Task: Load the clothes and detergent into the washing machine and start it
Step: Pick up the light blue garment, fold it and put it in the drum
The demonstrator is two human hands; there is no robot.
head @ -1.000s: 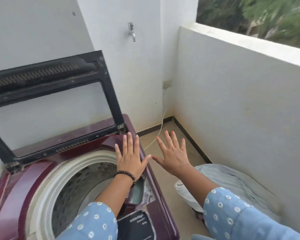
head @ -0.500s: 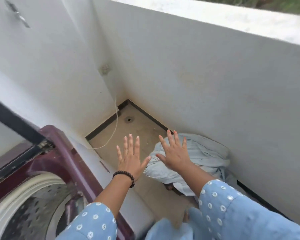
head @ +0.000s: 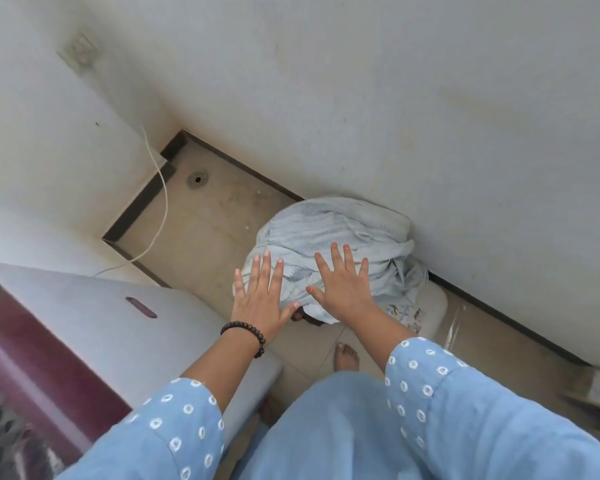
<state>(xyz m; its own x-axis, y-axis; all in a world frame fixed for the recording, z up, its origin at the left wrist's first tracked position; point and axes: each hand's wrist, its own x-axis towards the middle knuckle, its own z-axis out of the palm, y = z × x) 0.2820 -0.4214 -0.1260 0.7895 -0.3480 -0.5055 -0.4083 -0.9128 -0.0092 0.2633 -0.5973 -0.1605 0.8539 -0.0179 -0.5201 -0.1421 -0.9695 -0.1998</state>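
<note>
Head view looks steeply down into the corner of a walled balcony, and the landmark is the pile of clothes (head: 329, 233), a heap of pale blue fabric bunched on the tiled floor (head: 201, 230) against the foot of the white parapet wall (head: 430, 116). Both hands are stretched out over that pile with palms down. Left hand (head: 262, 299) hovers over the pile's near left edge, fingers straight and fanned apart, holding nothing; a dark beaded bracelet (head: 245, 336) circles its wrist. Right hand (head: 343, 289) is spread the same way over the middle of the pile, its nails painted orange, gripping nothing; whether the palms actually touch the cloth I cannot tell. Both forearms come out of light blue sleeves (head: 426, 382) dotted with white rings.

Washing machine (head: 94, 327) stands to the left of the pile, well apart from it: its grey side panel faces the pile, and its maroon top runs off the lower left corner, blurred. Just near of the pile, a bare foot (head: 346, 356) rests on the tiles below the right hand. Beyond the pile to the left, a round floor drain (head: 197, 179) sits in the corner, and a thin white cord (head: 163, 202) trails down the wall and across the floor toward the machine. Under the pile's right edge a pale object with faint printing (head: 426, 306) shows
</note>
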